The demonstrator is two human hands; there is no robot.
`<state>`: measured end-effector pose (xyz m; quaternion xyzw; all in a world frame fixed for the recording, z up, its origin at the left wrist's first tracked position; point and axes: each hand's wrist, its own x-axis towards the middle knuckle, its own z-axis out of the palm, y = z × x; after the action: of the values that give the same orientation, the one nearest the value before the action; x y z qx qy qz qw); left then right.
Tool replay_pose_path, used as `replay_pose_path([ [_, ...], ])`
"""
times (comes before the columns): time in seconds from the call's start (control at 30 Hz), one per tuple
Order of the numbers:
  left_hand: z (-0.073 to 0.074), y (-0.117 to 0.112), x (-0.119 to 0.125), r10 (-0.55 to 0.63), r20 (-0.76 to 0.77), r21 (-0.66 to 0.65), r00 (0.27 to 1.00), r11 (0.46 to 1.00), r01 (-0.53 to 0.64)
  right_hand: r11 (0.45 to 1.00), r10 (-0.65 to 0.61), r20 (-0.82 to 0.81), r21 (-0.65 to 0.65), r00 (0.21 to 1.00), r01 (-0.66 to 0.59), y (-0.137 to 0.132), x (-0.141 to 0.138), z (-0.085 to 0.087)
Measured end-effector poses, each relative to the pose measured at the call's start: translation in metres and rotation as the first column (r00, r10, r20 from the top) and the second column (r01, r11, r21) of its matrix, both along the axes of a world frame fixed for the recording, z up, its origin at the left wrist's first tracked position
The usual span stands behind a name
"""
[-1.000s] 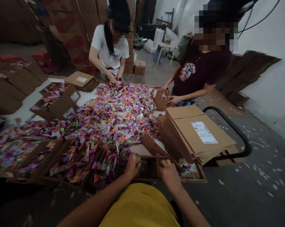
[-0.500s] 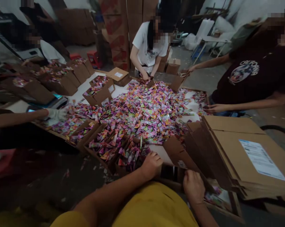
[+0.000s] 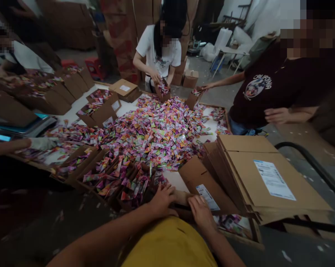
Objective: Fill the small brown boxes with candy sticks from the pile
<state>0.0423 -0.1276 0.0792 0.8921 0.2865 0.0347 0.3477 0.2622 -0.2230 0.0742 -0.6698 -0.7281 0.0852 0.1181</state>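
Note:
Both my hands rest on a small brown cardboard box at the table's near edge. My left hand lies with fingers spread on the box's left flap, next to packed boxes of colourful sachets. My right hand lies flat on the flap that carries a white label. Neither hand holds anything. A big pile of colourful sachets covers the table beyond the box.
A stack of flat cardboard boxes sits at the right, a black cart handle behind it. A person in white and one in a dark shirt fill small boxes across the table. A gloved hand reaches in from the left.
My hands went from closed grips on the box's edges to lying flat on its flaps. The labelled flap now lies folded over. The view swung slightly right.

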Motion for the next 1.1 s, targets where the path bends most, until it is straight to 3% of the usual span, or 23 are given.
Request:
replay_pose_path([
  [0.1, -0.003, -0.003, 0.023, 0.081, -0.045, 0.141, 0.996, 0.987, -0.074, 0.995, -0.098, 0.212, -0.002, 0.972, 0.101, 0.019, -0.020, -0.003],
  [0.17, -0.005, -0.005, 0.034, 0.154, -0.068, 0.196, 0.986, 0.971, -0.138, 0.991, -0.127, 0.269, 0.004, 0.955, 0.131, 0.024, -0.027, -0.003],
  [0.27, -0.007, -0.008, 0.040, 0.206, -0.073, 0.206, 0.976, 0.960, -0.187, 0.993, -0.101, 0.146, -0.043, 0.984, 0.108, 0.021, -0.017, -0.003],
  [0.4, -0.005, -0.010, 0.045, 0.230, -0.083, 0.167, 0.970, 0.962, -0.214, 0.993, 0.077, -0.161, -0.077, 0.984, -0.090, 0.012, 0.005, -0.010],
  [0.53, -0.003, -0.009, 0.055, 0.221, -0.226, 0.191, 0.949, 0.965, -0.179, 0.999, 0.027, -0.070, -0.015, 0.997, -0.029, 0.009, 0.001, -0.022],
  [0.63, -0.007, -0.008, 0.050, 0.104, -0.236, 0.187, 0.966, 0.981, -0.060, 0.999, 0.019, -0.110, 0.042, 0.994, -0.015, 0.008, -0.002, -0.032],
  [0.73, -0.016, -0.009, 0.040, -0.140, -0.176, 0.192, 0.974, 0.966, 0.173, 0.999, 0.047, -0.362, 0.029, 0.931, -0.039, 0.012, 0.011, -0.043],
  [0.83, -0.016, -0.005, 0.044, -0.164, -0.206, 0.206, 0.965, 0.956, 0.207, 0.995, -0.093, -0.649, -0.096, 0.755, 0.040, 0.034, 0.031, -0.041],
  [0.9, 0.002, 0.007, 0.052, -0.146, -0.198, 0.172, 0.969, 0.968, 0.181, 0.967, -0.256, -0.791, -0.202, 0.555, 0.158, 0.064, 0.042, -0.025],
  [1.0, 0.055, 0.043, 0.054, -0.034, -0.157, 0.132, 0.987, 0.990, 0.055, 0.922, -0.330, -0.925, -0.273, 0.187, 0.276, 0.131, 0.053, 0.021],
  [1.1, 0.119, 0.095, 0.023, 0.248, -0.101, 0.083, 0.963, 0.967, -0.241, 0.909, -0.216, -0.962, -0.260, -0.166, 0.326, 0.215, 0.056, 0.063],
])
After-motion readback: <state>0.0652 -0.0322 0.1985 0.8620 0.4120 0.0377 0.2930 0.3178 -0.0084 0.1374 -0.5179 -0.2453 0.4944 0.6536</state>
